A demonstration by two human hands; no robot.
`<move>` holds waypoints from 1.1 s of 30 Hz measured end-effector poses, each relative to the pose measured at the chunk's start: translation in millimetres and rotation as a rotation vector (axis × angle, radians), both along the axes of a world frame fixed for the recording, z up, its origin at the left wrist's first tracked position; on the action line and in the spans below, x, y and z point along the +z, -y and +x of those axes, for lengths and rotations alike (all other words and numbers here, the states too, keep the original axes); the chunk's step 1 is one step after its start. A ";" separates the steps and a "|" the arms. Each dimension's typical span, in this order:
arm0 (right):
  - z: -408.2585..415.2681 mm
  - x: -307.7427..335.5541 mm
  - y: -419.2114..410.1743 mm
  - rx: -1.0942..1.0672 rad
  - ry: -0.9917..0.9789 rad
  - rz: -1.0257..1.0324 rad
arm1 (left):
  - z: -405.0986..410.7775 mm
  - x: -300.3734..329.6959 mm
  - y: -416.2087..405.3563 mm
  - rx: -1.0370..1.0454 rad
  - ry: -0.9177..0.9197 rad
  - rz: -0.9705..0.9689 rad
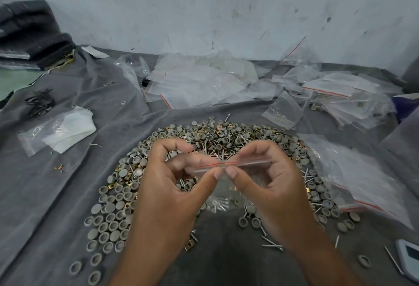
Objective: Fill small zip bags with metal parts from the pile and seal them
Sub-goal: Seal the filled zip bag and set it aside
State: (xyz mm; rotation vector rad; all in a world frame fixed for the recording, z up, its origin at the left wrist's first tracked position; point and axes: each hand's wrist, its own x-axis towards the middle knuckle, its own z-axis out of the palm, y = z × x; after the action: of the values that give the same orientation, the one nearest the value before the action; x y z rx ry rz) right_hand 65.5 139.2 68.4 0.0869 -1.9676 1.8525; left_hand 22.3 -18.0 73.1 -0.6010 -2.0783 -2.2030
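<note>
Both thumbs meet mid-strip: left hand [172, 186] and right hand [269, 183] pinch the small bag [233, 165], maybe already filled, its strip lying sideways

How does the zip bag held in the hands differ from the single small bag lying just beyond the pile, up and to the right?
The held bag is pinched along its red-lined top by the left hand and right hand, above the pile; the far bag lies untouched on the grey cloth. The held bag carries screws at its bottom; the far bag looks flat, contents unclear. Both are small and clear.
</note>
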 end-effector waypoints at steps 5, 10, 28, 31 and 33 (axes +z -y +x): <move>0.4 1.5 3.7 0.010 -0.020 -0.051 | 1.2 0.2 -0.5 0.031 -0.024 -0.036; -0.5 3.9 -0.6 0.084 0.027 -0.142 | 0.3 -0.9 1.1 0.017 -0.029 -0.037; 0.7 1.7 -10.6 0.175 0.117 -0.009 | 0.4 -2.9 3.9 0.038 -0.070 -0.004; 2.7 4.0 -13.9 0.167 0.124 0.112 | -0.7 0.0 5.9 0.031 -0.061 -0.009; 4.5 4.9 -14.0 0.140 0.108 0.134 | -0.8 0.2 4.8 0.019 -0.078 -0.081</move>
State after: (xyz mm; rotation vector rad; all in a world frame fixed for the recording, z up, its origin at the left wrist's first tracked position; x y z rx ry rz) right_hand 70.0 153.2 73.4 0.1731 -2.2104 1.8437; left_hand 21.5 -22.8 73.3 -0.6600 -2.1337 -2.0588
